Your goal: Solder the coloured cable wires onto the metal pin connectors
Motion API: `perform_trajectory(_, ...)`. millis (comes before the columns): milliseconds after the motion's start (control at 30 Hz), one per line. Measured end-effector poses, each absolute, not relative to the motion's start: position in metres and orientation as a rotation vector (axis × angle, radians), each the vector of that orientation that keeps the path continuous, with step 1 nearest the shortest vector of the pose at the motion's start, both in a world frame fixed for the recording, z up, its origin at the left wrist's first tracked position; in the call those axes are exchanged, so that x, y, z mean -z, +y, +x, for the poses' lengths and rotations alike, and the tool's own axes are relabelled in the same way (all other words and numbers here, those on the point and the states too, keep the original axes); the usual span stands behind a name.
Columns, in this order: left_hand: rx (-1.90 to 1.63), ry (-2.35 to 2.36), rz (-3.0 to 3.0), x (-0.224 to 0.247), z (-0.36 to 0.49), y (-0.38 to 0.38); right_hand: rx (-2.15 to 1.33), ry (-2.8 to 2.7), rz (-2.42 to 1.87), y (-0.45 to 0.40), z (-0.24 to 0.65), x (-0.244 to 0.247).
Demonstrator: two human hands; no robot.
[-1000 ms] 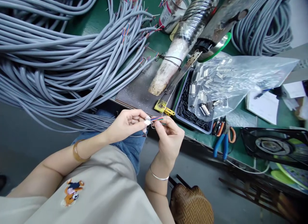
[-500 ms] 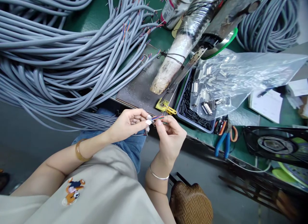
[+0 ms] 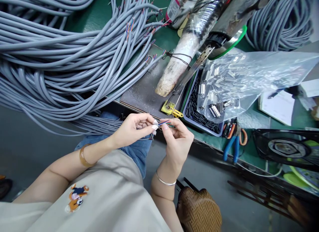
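Note:
Thin coloured wires, blue, red and green among them, stretch between my two hands just in front of the bench edge. My left hand pinches them between thumb and fingers, with white coverings on the fingertips. On the other side my right hand has its thumb and forefinger closed on the same wires. Just beyond the fingers, a yellow clip-like piece lies at the edge of a dark board, and a thin solder-like strand hangs down toward my right hand.
Bundles of grey cables with stripped ends cover the left. A wrapped duct slants over the board. Right of it are a tray of black tubes, a bag of connectors, blue-handled pliers and a fan. A brown stool stands below.
Both hands stay nearly in place, with the fingers shifting slightly on the wires. Fewer red wires show between them now. The view has moved a little.

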State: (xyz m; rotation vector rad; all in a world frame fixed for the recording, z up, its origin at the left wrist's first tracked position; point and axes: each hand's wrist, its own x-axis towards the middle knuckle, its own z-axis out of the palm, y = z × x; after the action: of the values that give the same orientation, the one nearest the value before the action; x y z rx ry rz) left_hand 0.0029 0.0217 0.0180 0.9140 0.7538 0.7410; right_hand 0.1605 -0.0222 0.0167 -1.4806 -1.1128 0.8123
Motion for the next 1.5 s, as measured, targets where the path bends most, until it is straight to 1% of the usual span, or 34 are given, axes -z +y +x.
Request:
perform_trajectory(800, -0.738, 0.768, 0.955, -0.018, 0.004, 0.02, -0.844, -1.144, -1.502, -0.02, 0.165, -0.016)
perform_trajectory(967, -0.84, 0.789, 0.922, -0.016, 0.009, 0.016, -0.839, -1.122, -1.456, -0.02, 0.163, -0.014)
perform_trajectory(1100, -0.945, 0.81, 0.905, -0.016, 0.013, 0.013, -0.796, -1.095, -1.425, -0.022, 0.158, -0.012)
perform_trajectory(1233, -1.007, 0.78, 0.895, -0.016, 0.014, 0.014, -0.668, -1.183, -1.421, -0.026, 0.154, -0.01)
perform_trajectory(1500, -0.938, 0.813, 0.838, -0.015, 0.013, 0.016, -0.647, -1.293, -1.442, -0.029, 0.159, -0.012)
